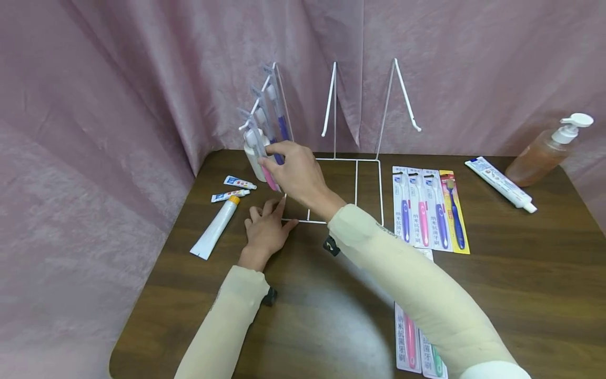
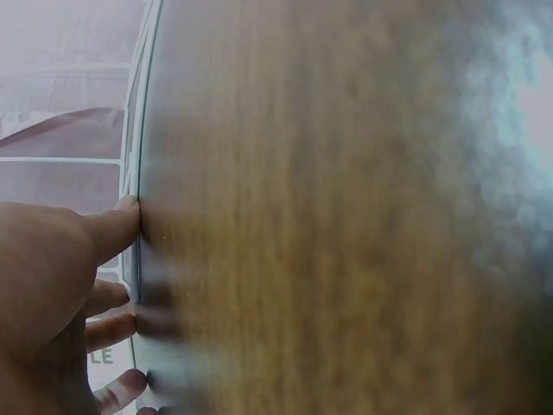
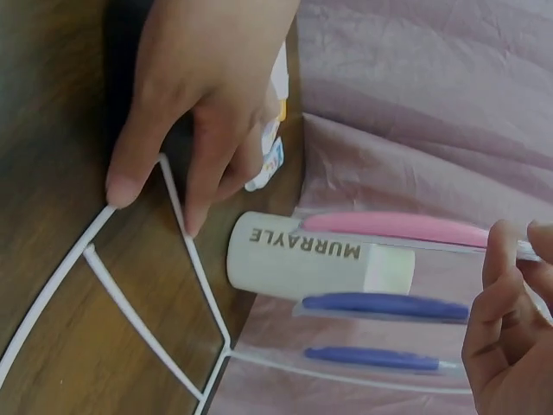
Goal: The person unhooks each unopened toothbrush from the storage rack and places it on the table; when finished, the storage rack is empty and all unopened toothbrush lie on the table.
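Observation:
A white wire rack point(image 1: 380, 189) stands at the back of the table, with three arms rising from its base. Packaged toothbrushes hang in a row on its left arm. My right hand point(image 1: 300, 171) pinches the front one, a toothbrush pack with a pink handle point(image 3: 397, 227). Behind it hang two with purple-blue handles point(image 3: 384, 307). Low at the rack's front left corner, my left hand point(image 1: 266, 229) rests its thumb and fairly straight fingers against the base wires. The middle and right arms point(image 1: 407, 97) bear nothing.
A white bottle point(image 3: 294, 268) stands behind the hanging packs. At the left lie two small toothpaste tubes point(image 1: 240, 182) and a larger white tube point(image 1: 215, 229). More packaged toothbrushes point(image 1: 423, 210) lie right of the rack, some partly under my right arm. Farther right are a toothpaste tube point(image 1: 502, 184) and a pump bottle point(image 1: 539, 155).

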{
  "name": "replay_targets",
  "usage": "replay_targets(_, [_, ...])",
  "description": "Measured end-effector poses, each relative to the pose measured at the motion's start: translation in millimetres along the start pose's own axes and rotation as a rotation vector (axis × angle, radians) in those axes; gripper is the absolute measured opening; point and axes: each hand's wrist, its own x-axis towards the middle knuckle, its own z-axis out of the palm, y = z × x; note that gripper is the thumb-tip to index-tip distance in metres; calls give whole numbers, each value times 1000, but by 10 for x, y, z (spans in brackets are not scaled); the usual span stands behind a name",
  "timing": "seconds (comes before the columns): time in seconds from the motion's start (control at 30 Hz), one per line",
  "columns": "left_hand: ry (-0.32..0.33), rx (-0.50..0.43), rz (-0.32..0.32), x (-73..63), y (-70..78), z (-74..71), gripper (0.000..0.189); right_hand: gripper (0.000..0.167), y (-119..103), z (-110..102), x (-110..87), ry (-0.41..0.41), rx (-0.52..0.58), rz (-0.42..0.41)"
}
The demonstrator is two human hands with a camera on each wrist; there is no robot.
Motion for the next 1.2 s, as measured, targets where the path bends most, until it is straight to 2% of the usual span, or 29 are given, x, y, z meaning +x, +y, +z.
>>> replay_targets(0.23, [-8, -8, 0, 27, -28, 24, 79, 29, -50, 23, -23, 22, 33, 10])
replay_targets(0.43, [-3, -9, 3, 38, -41, 38, 80, 26, -30, -86, -113, 81, 70, -17])
replay_targets(0.63, [-8, 7, 6, 34, -37, 24, 80, 26, 53, -227, -261, 106, 117, -6])
replay_targets(0.9, [-16, 20, -7, 40, -34, 12, 81, 21, 366, -431, -669, 67, 196, 80])
replay_targets(1.2, [-16, 24, 5, -26, 2, -4, 81, 21, 781, -833, -1270, 20, 254, 257])
